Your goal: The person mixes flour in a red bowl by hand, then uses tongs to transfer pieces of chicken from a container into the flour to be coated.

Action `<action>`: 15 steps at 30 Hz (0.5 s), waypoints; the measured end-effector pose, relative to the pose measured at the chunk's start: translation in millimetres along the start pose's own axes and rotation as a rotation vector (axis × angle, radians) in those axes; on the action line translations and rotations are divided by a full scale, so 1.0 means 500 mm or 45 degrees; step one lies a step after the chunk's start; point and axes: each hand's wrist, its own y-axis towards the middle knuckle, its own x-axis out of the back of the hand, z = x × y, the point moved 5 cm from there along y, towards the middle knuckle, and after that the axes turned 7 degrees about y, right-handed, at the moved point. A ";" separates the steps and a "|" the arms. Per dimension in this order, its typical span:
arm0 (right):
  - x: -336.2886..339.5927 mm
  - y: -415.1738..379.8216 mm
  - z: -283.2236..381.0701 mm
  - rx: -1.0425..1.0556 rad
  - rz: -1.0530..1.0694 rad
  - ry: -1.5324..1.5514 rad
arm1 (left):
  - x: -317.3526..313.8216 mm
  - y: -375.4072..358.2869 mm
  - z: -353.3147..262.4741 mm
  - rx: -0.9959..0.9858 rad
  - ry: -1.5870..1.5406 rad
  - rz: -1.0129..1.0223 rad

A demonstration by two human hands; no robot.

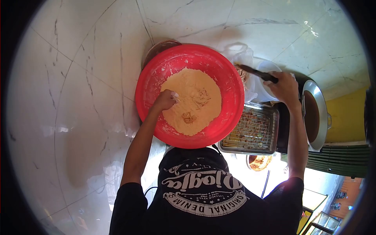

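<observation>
My left hand [166, 100] is inside a big red basin [231, 86], over the left part of the pale flour [207, 113]. Its fingers are closed, with white powder on the tips; what they hold, if anything, is hidden. Two clumps of coated strands [188, 117] lie in the flour. Right of the basin, my right hand [284, 86] grips the black handle of a utensil [256, 73]. The utensil's far end reaches over a clear plastic bag [244, 76] with brownish strands inside.
A metal tray with a wire rack [254, 129] sits right of the basin. Beside my right forearm is a large pan of brown liquid [312, 115]. A whitish plastic container [266, 92] stands behind the tray. Marbled tiles [86, 98] extend to the left.
</observation>
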 end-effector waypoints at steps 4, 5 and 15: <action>-0.110 -0.028 0.106 0.235 0.312 0.187 | 0.010 -0.018 -0.038 0.037 0.001 -0.001; -0.149 -0.043 0.126 0.256 0.353 0.209 | 0.012 -0.018 -0.043 0.029 0.057 -0.003; -0.351 -0.125 0.243 0.435 0.814 0.121 | 0.033 -0.035 -0.069 0.023 0.057 0.031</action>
